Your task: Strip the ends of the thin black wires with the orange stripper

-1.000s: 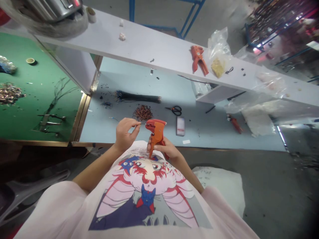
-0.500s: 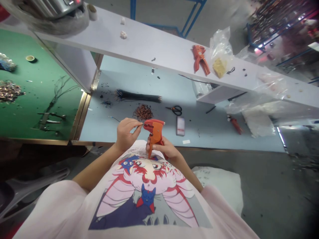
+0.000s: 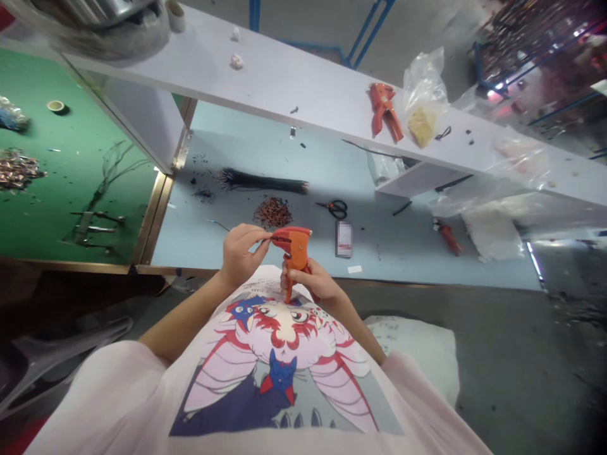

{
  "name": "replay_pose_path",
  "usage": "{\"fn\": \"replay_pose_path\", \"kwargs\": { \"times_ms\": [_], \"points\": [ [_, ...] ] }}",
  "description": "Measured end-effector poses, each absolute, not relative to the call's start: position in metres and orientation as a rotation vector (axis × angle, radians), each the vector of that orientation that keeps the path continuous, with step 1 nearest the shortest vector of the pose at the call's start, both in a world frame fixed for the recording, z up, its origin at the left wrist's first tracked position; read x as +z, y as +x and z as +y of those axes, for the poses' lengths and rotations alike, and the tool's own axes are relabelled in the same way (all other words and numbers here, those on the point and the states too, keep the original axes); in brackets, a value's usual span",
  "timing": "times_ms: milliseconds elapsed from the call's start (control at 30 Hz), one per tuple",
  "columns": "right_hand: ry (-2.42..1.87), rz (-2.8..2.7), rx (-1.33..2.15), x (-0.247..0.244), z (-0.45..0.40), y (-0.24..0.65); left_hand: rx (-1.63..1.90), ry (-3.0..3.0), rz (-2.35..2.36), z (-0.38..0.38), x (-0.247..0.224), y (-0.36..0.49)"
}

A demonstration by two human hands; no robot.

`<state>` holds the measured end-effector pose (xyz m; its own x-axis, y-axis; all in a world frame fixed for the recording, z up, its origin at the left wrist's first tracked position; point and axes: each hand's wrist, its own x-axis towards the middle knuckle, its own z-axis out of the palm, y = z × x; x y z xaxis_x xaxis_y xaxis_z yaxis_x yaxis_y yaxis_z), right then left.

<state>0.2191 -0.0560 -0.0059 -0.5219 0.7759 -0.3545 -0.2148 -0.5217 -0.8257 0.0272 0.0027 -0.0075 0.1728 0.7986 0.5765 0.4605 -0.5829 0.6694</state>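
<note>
My left hand (image 3: 241, 254) pinches a thin dark wire (image 3: 218, 224), whose far end sticks out to the left over the blue mat. The wire's other end is at the jaws of a red and orange wire stripper (image 3: 298, 248). My right hand (image 3: 313, 278) is wrapped round the stripper's handles, close to my shirt. Beyond the hands lie a pile of small copper-coloured pieces (image 3: 274, 212) and a long bundle of black wires (image 3: 265, 182).
Black-handled scissors (image 3: 337, 209) and a small box (image 3: 344, 239) lie right of the pile. Another red stripper (image 3: 386, 112) and a plastic bag (image 3: 422, 95) rest on the white shelf (image 3: 322, 91). A third red tool (image 3: 448, 239) lies at the right.
The stripper's handles have drawn closer together in my right hand, and its jaws look more closed. My left hand has hardly moved.
</note>
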Motion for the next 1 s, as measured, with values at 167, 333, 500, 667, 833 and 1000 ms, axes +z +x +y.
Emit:
{"fn": "replay_pose_path", "kwargs": {
  "times_ms": [167,333,500,667,833,1000],
  "points": [
    [-0.975,-0.979,2.091,-0.0049,-0.0553,0.2203,1.386,2.123,1.165,0.0030,-0.0074,0.0264],
    [-0.966,-0.968,2.096,-0.0035,-0.0557,0.2209,1.372,2.091,1.165,0.0022,-0.0065,0.0259],
    [-0.983,-0.987,2.092,-0.0034,-0.0571,0.2220,1.353,2.107,1.146,0.0019,-0.0063,0.0248],
    [-0.983,-1.014,2.089,-0.0042,-0.0577,0.2236,1.345,2.112,1.089,0.0018,-0.0053,0.0248],
    [-0.978,-1.025,2.084,-0.0037,-0.0584,0.2242,1.344,2.043,1.095,-0.0001,-0.0042,0.0283],
    [-0.944,-1.035,2.107,-0.0020,-0.0588,0.2241,1.319,1.978,1.122,-0.0010,-0.0060,0.0299]
  ]
}}
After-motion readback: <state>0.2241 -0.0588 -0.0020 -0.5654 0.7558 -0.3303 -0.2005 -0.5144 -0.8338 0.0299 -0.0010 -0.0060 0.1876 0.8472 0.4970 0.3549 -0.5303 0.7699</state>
